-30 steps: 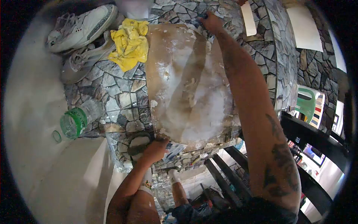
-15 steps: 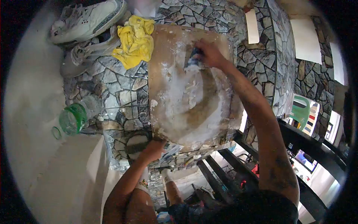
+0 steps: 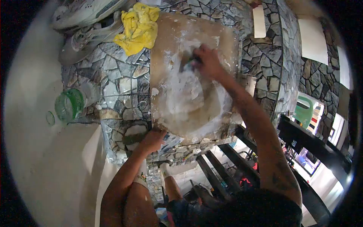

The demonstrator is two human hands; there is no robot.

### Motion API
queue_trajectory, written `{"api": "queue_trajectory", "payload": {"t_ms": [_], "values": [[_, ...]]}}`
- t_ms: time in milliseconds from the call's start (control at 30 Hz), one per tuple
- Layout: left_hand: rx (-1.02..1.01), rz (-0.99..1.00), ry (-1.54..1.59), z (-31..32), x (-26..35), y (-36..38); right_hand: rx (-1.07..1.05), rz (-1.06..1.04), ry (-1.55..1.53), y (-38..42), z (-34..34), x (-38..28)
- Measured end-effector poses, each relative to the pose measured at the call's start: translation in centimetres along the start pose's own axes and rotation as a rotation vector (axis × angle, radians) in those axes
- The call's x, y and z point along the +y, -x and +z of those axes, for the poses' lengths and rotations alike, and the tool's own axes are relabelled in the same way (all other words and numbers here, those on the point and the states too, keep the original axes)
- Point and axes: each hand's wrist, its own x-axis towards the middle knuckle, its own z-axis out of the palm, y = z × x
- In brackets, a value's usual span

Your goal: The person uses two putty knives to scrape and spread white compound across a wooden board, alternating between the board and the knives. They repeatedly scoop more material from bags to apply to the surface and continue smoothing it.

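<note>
While clamping a dark tool [image 3: 188,62] in the right hand [image 3: 208,62], has swept inward over the brown board [image 3: 206,99] on stone-patterned surface [image 3: 126,83], apparently thinning white residue [image 3: 180,99], with left hand [image 3: 153,140] at near corner, finger closure unclear.

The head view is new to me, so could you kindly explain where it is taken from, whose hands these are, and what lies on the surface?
There is no machine here: a person works with two bare hands, and the camera worn on their head looks forward and down. On the stone-patterned surface lies a brown board smeared with whitish material. Beside it are a yellow cloth, pale shoes and a clear plastic container with a green band. The right hand holds something small and dark over the board, too blurred to name. The left hand is at the board's near left corner; its exact grip is unclear.
</note>
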Motion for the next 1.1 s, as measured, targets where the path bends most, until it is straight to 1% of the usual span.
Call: {"api": "queue_trajectory", "payload": {"t_ms": [33, 67, 133, 200, 233, 267, 333, 400, 500, 533, 633, 700, 733, 833, 933, 1033, 1067, 1100], "values": [[-0.1, -0.054, 0.023, 0.1, 0.1, 0.0, 0.057, 0.047, -0.053, -1.4, -0.1, 1.5], [-0.062, -0.036, 0.037, 0.6, 0.0, 0.1, 0.116, 0.098, -0.103, -3.4, 0.0, 3.5], [0.003, -0.004, 0.051, 1.3, -0.6, 0.2, 0.271, 0.119, -0.133, -7.5, 0.7, 7.0], [0.05, 0.015, 0.055, 1.4, -0.7, 0.2, 0.351, 0.115, -0.151, -9.5, 2.9, 7.7], [0.069, 0.021, 0.06, 1.1, -0.3, 0.2, 0.388, 0.115, -0.16, -9.8, 3.3, 6.6], [-0.05, -0.057, 0.093, 0.6, -0.1, 0.2, 0.284, 0.07, -0.097, -9.7, 3.8, 5.5], [-0.279, -0.203, 0.165, -1.1, 0.9, -0.3, 0.072, -0.025, 0.039, -8.1, 2.3, 0.4], [-0.118, -0.094, 0.142, -0.6, 0.8, 0.1, 0.024, -0.178, 0.028, -5.0, 2.9, -3.2], [0.122, 0.058, 0.068, 0.4, -0.2, 0.1, -0.039, -0.242, -0.081, -2.3, 1.6, -5.4], [0.192, 0.105, 0.043, 0.7, -0.2, 0.3, -0.001, -0.185, -0.063, -2.6, 1.9, -5.0], [0.059, 0.03, 0.077, 0.5, 0.0, 0.3, 0.088, -0.165, -0.171, -6.6, 1.1, -2.7], [0.032, 0.054, 0.069, -0.5, 0.5, 0.4, 0.082, -0.172, -0.112, -9.1, 1.8, -2.4], [0.019, 0.059, 0.066, -0.6, 0.5, 0.6, 0.078, -0.18, -0.087, -10.0, 2.3, -3.3], [0.036, 0.017, 0.095, 0.1, 0.3, 0.6, 0.134, -0.345, -0.102, -10.3, 4.4, -6.7], [-0.134, -0.073, 0.09, 0.3, 0.0, 0.2, 0.021, -0.458, -0.12, -8.4, 5.7, -9.8], [-0.07, -0.011, 0.086, -0.3, 0.3, 0.4, -0.05, -0.499, -0.03, -6.6, 4.4, -12.4], [-0.101, -0.046, 0.1, -0.6, 0.3, 0.6, -0.099, -0.497, -0.092, -6.3, 3.4, -12.6], [-0.135, -0.077, 0.118, -0.6, 0.4, 0.5, -0.099, -0.5, -0.097, -6.0, 3.4, -12.4]]}}
